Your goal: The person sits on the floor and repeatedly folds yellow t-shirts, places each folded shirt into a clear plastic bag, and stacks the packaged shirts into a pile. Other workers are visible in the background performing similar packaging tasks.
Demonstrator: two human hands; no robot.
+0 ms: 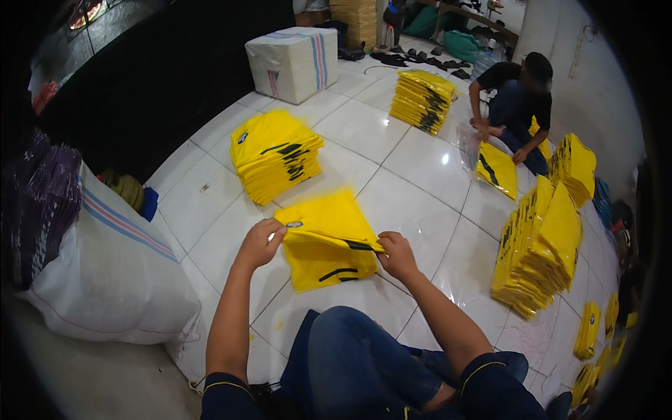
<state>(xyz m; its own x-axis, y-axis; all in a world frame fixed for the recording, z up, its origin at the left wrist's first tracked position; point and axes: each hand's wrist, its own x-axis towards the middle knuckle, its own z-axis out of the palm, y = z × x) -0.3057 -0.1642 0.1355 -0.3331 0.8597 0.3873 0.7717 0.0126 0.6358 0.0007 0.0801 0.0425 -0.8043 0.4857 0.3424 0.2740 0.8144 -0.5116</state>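
Observation:
A yellow garment (pixel 328 212) with dark stripes and a small badge is spread between my hands, one layer lifted above the tiled floor. My left hand (pixel 261 242) pinches its left edge beside the badge. On the opposite side, my right hand (pixel 397 254) grips the corner near a dark stripe. The lower layer (pixel 315 262) hangs or rests below, with a gap visible between the two layers. Just beyond stands a stack of folded yellow garments (pixel 275 157), their dark stripes showing along one side.
A co-worker (pixel 517 100) sits at right, handling a yellow garment (pixel 496 168) and clear plastic. Stacks of bagged yellow garments (pixel 535 247) stand nearby; another stack (pixel 422 100) is farther back. A white sack (pixel 115 278) bulges at left. A wrapped bale (pixel 294 63) sits behind.

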